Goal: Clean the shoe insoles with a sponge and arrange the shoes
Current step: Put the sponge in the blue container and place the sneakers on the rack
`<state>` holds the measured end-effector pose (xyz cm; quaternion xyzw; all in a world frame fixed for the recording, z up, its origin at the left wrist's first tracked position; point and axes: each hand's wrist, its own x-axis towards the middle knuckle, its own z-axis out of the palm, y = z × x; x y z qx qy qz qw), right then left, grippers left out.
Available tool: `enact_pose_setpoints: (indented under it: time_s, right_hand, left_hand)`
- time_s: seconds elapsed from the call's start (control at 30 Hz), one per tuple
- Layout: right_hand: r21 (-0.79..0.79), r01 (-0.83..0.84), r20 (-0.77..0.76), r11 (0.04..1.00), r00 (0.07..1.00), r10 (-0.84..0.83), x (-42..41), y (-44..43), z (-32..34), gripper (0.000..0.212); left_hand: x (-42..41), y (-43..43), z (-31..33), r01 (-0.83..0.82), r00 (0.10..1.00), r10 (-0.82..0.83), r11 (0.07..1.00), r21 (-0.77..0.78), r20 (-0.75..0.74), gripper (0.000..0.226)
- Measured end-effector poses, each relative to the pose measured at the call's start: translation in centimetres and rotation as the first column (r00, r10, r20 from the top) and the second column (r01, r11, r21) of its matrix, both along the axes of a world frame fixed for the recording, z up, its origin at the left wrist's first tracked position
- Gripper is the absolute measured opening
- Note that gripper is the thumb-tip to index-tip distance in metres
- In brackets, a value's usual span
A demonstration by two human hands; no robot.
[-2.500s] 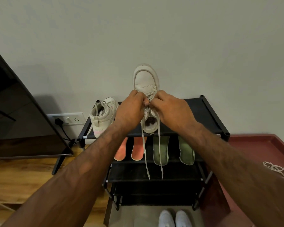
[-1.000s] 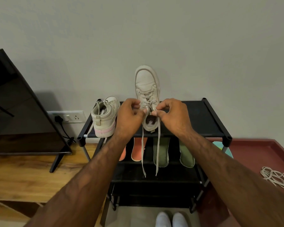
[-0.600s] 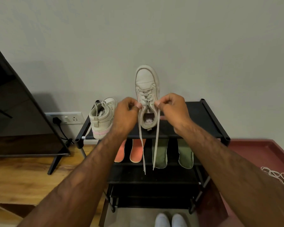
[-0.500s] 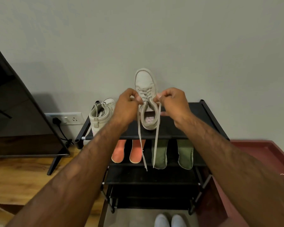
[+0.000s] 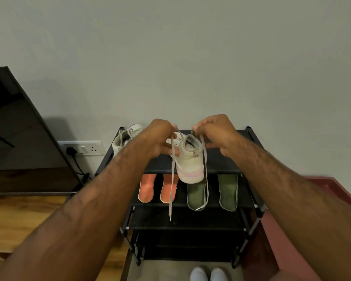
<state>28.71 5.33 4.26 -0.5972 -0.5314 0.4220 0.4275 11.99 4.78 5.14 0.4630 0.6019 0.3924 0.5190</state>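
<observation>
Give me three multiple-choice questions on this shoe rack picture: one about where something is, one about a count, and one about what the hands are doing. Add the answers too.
1. Where do the green insoles lie?
A) top shelf
B) second shelf
C) floor

2. How many orange insoles show?
A) one
B) four
C) two

3. What are the left hand and right hand doing?
A) each pinches a lace of the shoe
B) squeezing a sponge
C) hanging idle

Answers: 1 B, they lie one level below the shoe. 2 C, one pair lies side by side. 3 A, a lace hangs from the fingers of each hand.
</observation>
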Motion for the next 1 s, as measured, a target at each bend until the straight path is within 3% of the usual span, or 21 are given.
enact_pose_setpoints:
  time_s: [0.27,0.43,0.57,0.67,0.73,0.8,0.9,1.0]
  right_hand:
    - [-0.397,-0.119,0.089,0.910,0.982,0.167,-1.2,0.7,4.2,0.030]
    - [-0.482,-0.153,-0.126,0.863,0.987,0.104,-1.8,1.3,4.0,0.034]
    - [-0.492,-0.192,-0.117,0.849,0.981,0.154,-2.0,1.5,3.9,0.027]
    - [-0.447,-0.151,-0.013,0.882,0.987,0.162,-2.0,1.5,4.3,0.021]
    - [-0.407,-0.130,0.021,0.904,0.988,0.152,-1.8,1.4,4.7,0.019]
    - [-0.366,-0.130,0.054,0.921,0.986,0.160,-1.8,1.2,5.3,0.017]
    - [-0.263,-0.099,0.232,0.960,0.959,0.163,-2.0,0.8,6.4,0.020]
    - [-0.224,-0.122,0.315,0.967,0.930,0.190,-2.0,0.6,7.1,0.022]
  left_hand:
    - [1.1,0.6,2.3,0.052,0.997,-0.047,0.996,-0.079,0.061,0.019]
    - [1.9,0.1,2.7,0.030,0.992,-0.022,0.997,0.069,-0.120,0.014]
    - [1.8,-1.1,3.0,0.116,0.964,-0.067,0.977,0.179,-0.257,0.010]
    - [0.2,-1.3,2.7,0.103,0.977,-0.061,0.973,0.205,-0.202,0.014]
    - [-0.9,-0.9,1.9,0.078,0.967,-0.009,0.962,0.262,-0.253,0.016]
    - [-1.3,-0.3,0.5,0.170,0.927,-0.049,0.939,0.300,-0.372,0.021]
    - [-0.2,0.7,-1.2,0.383,0.837,-0.202,0.880,0.282,-0.508,0.027]
    - [1.1,1.5,-2.3,0.382,0.875,-0.218,0.859,0.340,-0.432,0.019]
